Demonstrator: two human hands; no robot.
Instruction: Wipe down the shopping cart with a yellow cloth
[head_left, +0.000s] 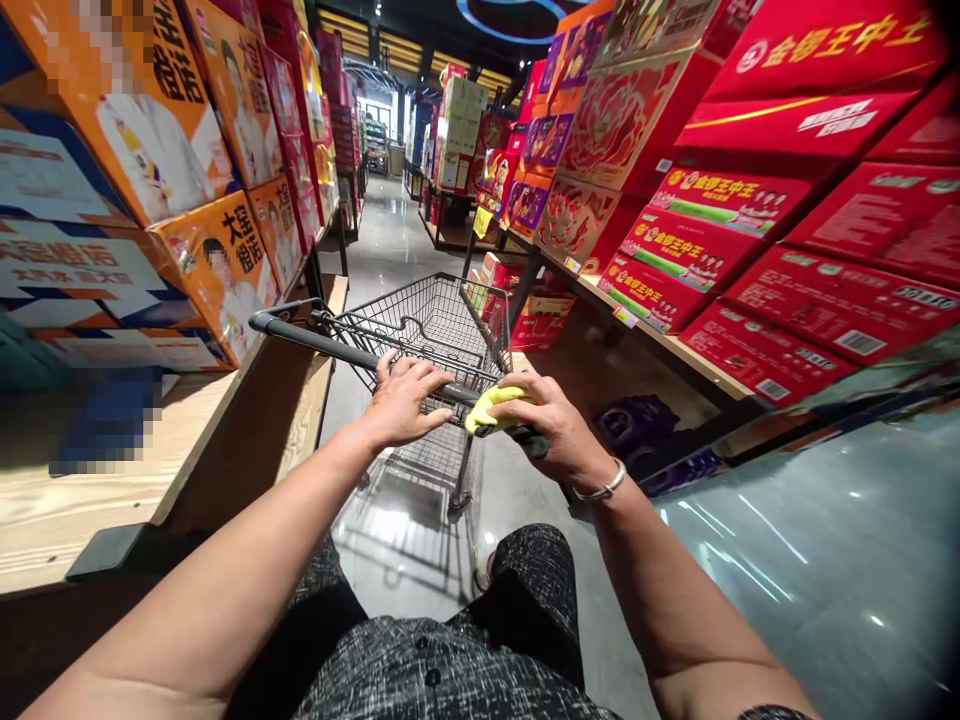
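A black wire shopping cart (442,310) stands ahead of me, with a long dark handle (322,342) running across it at a slant. My left hand (405,402) is laid over the middle of the handle, its fingers bent across the bar and its thumb out to the side. At the handle's right end, my right hand (551,420) has a yellow cloth (495,405) wrapped against the bar, the fingers closed around it. The cart's basket shows bare wire mesh inside. A silver bangle (604,482) circles my right wrist.
Orange drink cartons (217,270) are stacked on a wooden shelf (225,420) at left. Red boxes (750,220) fill the shelf at right, with purple packs (637,425) below. A shiny grey floor (386,215) runs ahead between more stacked displays.
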